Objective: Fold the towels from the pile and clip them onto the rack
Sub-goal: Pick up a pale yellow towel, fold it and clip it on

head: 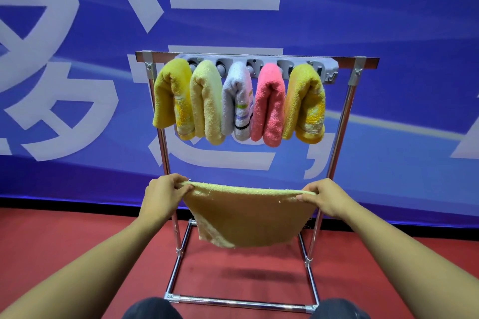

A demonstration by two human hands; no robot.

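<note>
While both hands (166, 195) (324, 198) stretch the towel (248, 217), it hides rack (337, 147) posts.

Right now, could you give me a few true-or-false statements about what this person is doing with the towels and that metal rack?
1. Five folded towels hang from the chrome metal rack. True.
2. The pink terry towel hangs at the far left. False: it is fourth from the left.
3. Both hands hold the beige terry towel. True: the left hand and the right hand pinch its top corners.
4. The beige terry towel lies on the red floor. False: it hangs in the air.
</note>
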